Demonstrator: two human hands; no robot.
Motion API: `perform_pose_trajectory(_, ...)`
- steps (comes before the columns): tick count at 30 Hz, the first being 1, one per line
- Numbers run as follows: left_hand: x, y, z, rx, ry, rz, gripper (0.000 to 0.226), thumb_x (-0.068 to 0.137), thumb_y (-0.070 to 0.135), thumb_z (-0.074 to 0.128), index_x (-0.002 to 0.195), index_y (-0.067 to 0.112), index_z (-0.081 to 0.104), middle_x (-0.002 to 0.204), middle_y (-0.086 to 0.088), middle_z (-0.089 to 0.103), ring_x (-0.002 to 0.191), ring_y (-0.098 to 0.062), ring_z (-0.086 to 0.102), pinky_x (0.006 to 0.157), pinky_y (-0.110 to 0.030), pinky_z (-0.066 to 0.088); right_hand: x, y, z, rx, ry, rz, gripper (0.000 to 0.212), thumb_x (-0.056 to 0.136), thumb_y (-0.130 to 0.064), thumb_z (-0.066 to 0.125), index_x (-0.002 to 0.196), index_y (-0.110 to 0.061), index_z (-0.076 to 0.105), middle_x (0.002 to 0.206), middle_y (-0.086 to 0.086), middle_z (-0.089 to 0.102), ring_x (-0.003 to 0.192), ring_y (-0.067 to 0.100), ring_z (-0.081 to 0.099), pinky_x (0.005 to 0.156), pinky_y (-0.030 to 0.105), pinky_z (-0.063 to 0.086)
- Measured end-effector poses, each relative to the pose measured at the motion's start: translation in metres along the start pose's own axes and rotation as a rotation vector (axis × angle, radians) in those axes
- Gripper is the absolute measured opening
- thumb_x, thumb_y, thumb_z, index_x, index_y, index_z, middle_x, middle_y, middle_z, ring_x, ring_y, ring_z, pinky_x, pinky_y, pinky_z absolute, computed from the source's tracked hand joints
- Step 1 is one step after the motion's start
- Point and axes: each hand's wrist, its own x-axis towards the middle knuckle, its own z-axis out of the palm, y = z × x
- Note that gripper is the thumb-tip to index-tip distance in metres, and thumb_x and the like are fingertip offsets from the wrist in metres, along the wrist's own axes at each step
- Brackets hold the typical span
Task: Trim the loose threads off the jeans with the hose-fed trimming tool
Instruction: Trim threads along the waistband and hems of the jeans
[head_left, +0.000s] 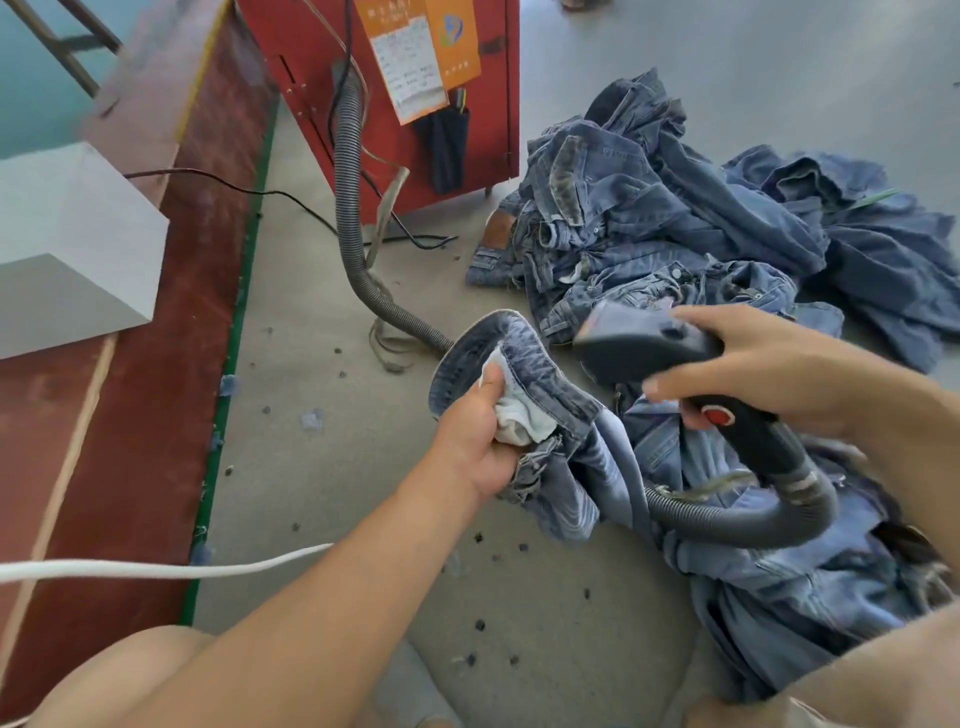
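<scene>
My left hand (475, 434) grips the turned-out waistband of a pair of blue jeans (524, 364), with a white pocket lining (522, 415) bunched under the fingers. The rest of that pair trails down to the right over my lap. My right hand (748, 364) holds the dark grey trimming tool (639, 345) by its handle, near a red button (718, 415). The tool's head sits just right of the waistband, slightly blurred. Its ribbed grey hose (727, 514) loops below the tool and across the jeans.
A pile of jeans (701, 218) lies on the concrete floor behind. The hose (348, 171) runs up to a red machine cabinet (415, 93). A red bench (156, 270) with a white box (67, 244) lines the left. A white cord (156, 570) crosses low left. Thread scraps dot the floor.
</scene>
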Motion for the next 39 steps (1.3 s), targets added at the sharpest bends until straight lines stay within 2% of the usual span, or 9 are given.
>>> perform_pose_trajectory(4,0.007,-0.003,0.000,0.033,0.049,0.003,0.045,0.110,0.027,0.045,0.149,0.005,0.048,0.110,-0.011,0.050,0.093,-0.018,0.049,0.096,-0.033,0.044,0.002,0.000,0.017,-0.214,-0.144,0.025,0.016,0.087,-0.022,0.084,0.091,-0.028,0.069,0.078,0.005,0.073,0.068,0.025,0.073,0.060,0.027,0.057)
perform_pose_trajectory(13,0.010,0.008,-0.007,-0.008,0.002,-0.036,0.041,0.111,0.037,0.041,0.130,0.006,0.059,0.072,-0.013,0.068,0.062,-0.021,0.069,0.067,-0.036,0.056,0.019,0.002,0.027,0.115,0.373,-0.013,0.030,0.090,-0.031,0.080,0.090,-0.002,0.074,0.082,0.016,0.078,0.073,0.031,0.075,0.074,0.039,0.059)
perform_pose_trajectory(16,0.010,0.015,-0.016,0.137,-0.132,-0.115,0.076,0.103,0.065,0.034,0.132,0.000,0.062,0.105,-0.024,0.075,0.092,-0.035,0.076,0.088,-0.049,0.054,0.016,0.008,0.039,-0.134,0.403,-0.051,0.027,0.088,-0.035,0.082,0.093,-0.013,0.067,0.069,0.003,0.075,0.068,0.026,0.074,0.072,0.041,0.060)
perform_pose_trajectory(19,0.011,0.019,-0.036,0.499,-0.263,-0.180,0.077,0.092,0.069,0.056,0.134,0.005,0.065,0.131,-0.022,0.067,0.123,-0.038,0.065,0.110,-0.049,0.048,0.015,0.003,0.036,-0.237,0.501,-0.161,0.025,0.088,-0.034,0.081,0.095,-0.019,0.062,0.067,-0.003,0.072,0.055,0.013,0.066,0.056,0.024,0.051)
perform_pose_trajectory(24,0.017,0.016,-0.089,1.779,-0.478,-0.147,0.024,0.087,0.007,0.066,0.105,0.016,0.080,0.094,0.011,0.074,0.086,-0.003,0.065,0.080,-0.027,0.055,0.016,-0.018,0.018,-0.155,0.666,-0.353,0.022,0.089,-0.036,0.080,0.095,-0.035,0.059,0.076,-0.004,0.072,0.059,0.002,0.061,0.055,0.012,0.046)
perform_pose_trajectory(28,0.031,-0.002,-0.128,2.616,-0.090,-0.255,0.035,0.098,0.021,0.059,0.132,0.015,0.064,0.144,-0.009,0.058,0.133,-0.032,0.050,0.115,-0.049,0.036,0.017,-0.031,0.024,-0.271,0.607,-0.479,0.026,0.088,-0.038,0.080,0.103,-0.041,0.058,0.084,-0.028,0.065,0.074,-0.005,0.061,0.064,0.008,0.043)
perform_pose_trajectory(33,0.029,0.012,-0.092,2.345,0.137,0.155,0.013,0.093,0.016,0.059,0.107,0.015,0.061,0.117,-0.010,0.068,0.105,-0.024,0.066,0.088,-0.036,0.056,0.029,-0.016,0.054,-0.140,0.506,-0.361,0.026,0.086,-0.035,0.084,0.102,-0.026,0.066,0.073,-0.009,0.067,0.060,0.006,0.063,0.057,0.023,0.050)
perform_pose_trajectory(37,0.004,-0.018,-0.029,1.454,-0.508,0.358,0.088,0.076,0.046,0.085,0.146,0.046,0.030,0.130,0.025,0.057,0.113,0.015,0.055,0.089,-0.005,0.046,0.050,-0.015,0.085,0.374,0.530,-0.199,0.049,0.086,-0.035,0.084,0.117,-0.018,0.049,0.084,0.002,0.067,0.065,0.012,0.064,0.059,0.031,0.053)
perform_pose_trajectory(39,0.007,-0.039,-0.009,1.177,-0.464,0.443,0.072,0.072,0.040,0.090,0.131,0.037,0.050,0.114,0.018,0.071,0.102,0.009,0.066,0.083,-0.011,0.053,0.061,-0.017,0.084,0.463,0.522,-0.133,0.068,0.084,-0.040,0.083,0.132,-0.016,0.042,0.104,0.009,0.069,0.085,0.022,0.069,0.075,0.041,0.059)
